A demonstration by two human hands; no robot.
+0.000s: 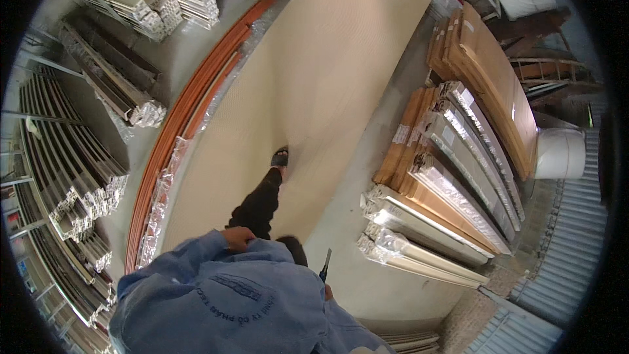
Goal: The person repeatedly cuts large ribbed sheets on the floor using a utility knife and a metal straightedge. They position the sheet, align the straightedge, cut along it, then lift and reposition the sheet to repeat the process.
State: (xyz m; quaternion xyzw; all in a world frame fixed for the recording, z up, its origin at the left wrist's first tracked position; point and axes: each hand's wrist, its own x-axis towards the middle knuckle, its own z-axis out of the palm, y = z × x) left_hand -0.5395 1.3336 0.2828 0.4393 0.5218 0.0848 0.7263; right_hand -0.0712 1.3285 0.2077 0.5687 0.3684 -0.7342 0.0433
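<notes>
My left hand shows at the end of a blue sleeve, beside the front of the blue shirt. Only its back side is plain, and I cannot make out how its fingers lie. At the right side of the shirt, my right hand is partly hidden by the cloth. It is closed around a utility knife, whose dark handle and narrow blade point up and away. Under me lies a long beige sheet; one sandalled foot is set forward on it.
Reddish-brown long strips, partly wrapped in plastic, line the sheet's left edge. Stacked dark profiles lie farther left. On the right are flat cardboard packs, plastic-wrapped panels and a white roll.
</notes>
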